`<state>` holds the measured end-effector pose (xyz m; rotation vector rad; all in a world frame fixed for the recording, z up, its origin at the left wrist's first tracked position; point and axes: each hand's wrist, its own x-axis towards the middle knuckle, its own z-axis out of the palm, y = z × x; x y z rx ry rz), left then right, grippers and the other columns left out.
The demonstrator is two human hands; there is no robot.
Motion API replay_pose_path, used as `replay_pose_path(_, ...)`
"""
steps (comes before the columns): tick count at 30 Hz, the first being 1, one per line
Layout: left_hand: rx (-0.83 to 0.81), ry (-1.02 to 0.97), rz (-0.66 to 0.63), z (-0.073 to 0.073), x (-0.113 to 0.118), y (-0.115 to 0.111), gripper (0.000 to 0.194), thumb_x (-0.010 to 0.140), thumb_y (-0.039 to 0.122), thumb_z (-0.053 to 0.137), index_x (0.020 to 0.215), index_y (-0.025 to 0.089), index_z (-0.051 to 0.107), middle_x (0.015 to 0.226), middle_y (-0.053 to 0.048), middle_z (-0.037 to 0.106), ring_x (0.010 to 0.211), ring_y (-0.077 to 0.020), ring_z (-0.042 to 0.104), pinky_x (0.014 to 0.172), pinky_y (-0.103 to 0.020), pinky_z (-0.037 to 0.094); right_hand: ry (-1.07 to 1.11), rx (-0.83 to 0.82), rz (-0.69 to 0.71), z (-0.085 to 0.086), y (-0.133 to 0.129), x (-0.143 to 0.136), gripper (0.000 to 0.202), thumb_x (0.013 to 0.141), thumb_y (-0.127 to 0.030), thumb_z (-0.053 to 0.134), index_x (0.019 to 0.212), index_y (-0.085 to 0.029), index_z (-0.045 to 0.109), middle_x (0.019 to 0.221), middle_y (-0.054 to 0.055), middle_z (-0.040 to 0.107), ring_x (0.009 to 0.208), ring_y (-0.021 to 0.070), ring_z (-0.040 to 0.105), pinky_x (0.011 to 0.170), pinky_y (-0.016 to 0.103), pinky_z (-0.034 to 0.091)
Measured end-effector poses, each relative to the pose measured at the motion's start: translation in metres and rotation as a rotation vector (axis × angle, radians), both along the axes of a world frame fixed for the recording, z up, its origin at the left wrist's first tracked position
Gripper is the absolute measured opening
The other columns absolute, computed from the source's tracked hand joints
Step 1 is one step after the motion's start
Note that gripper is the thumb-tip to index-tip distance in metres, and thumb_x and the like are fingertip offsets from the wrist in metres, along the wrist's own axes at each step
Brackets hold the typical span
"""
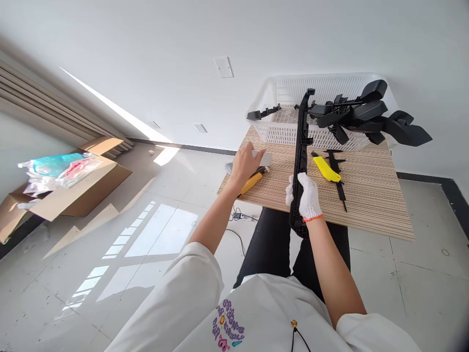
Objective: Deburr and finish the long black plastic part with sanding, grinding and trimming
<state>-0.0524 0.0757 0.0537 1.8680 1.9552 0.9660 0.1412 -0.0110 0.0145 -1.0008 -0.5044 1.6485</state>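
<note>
My right hand (308, 195), in a white knit glove with an orange cuff, grips a long black plastic trim strip (301, 142) near its lower end. The strip stands nearly lengthwise away from me, its far end in front of the basket. At the left of the table, my bare left hand (246, 165) is closed on a small whitish rectangular piece (266, 158), its thumb against it. Just under that hand lies a yellow-orange handled tool (252, 184), partly covered. Right of the strip are a yellow utility knife (326, 169) and a black caliper (337, 178).
A white plastic basket (278, 132) at the back of the wood-patterned table (373, 195) holds several black plastic parts (366, 115), some jutting over its right side. A grey fuzzy thing (229, 168) is by my left wrist. An open cardboard box (91, 188) with plastic-wrapped items stands left.
</note>
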Motion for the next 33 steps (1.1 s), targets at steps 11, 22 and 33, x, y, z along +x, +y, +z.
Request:
replay_pose_path(11, 0.336, -0.178, -0.074, 0.064, 0.021, -0.029, 0.046, 0.097, 0.063, 0.054, 0.075, 0.024, 0.042, 0.068, -0.001, 0.043, 0.070, -0.0177, 0.053, 0.062, -0.032, 0.042, -0.065, 0.031, 0.026, -0.002, -0.001, -0.001, 0.035, 0.084, -0.055, 0.066, 0.083, -0.021, 0.060, 0.054, -0.001, 0.059, 0.039, 0.0109, 0.048, 0.035, 0.023, 0.040)
replay_pose_path(22, -0.033, -0.189, -0.156, 0.000, 0.044, -0.010, 0.049, 0.093, 0.065, 0.059, 0.074, 0.024, 0.040, 0.066, -0.002, 0.054, 0.066, -0.0206, 0.060, 0.061, -0.033, 0.040, -0.158, 0.086, 0.005, -0.005, -0.002, -0.002, 0.032, 0.083, -0.054, 0.066, 0.084, -0.023, 0.057, 0.056, -0.002, 0.061, 0.035, 0.0106, 0.047, 0.033, 0.023, 0.037)
replay_pose_path(33, -0.077, -0.141, -0.146, 0.009, 0.037, -0.013, 0.048, 0.093, 0.063, 0.060, 0.072, 0.025, 0.040, 0.067, -0.003, 0.053, 0.069, -0.0211, 0.055, 0.063, -0.033, 0.038, -0.183, 0.067, 0.045, 0.000, -0.004, -0.003, 0.032, 0.083, -0.053, 0.066, 0.082, -0.023, 0.056, 0.054, -0.002, 0.059, 0.035, 0.0110, 0.046, 0.033, 0.024, 0.037)
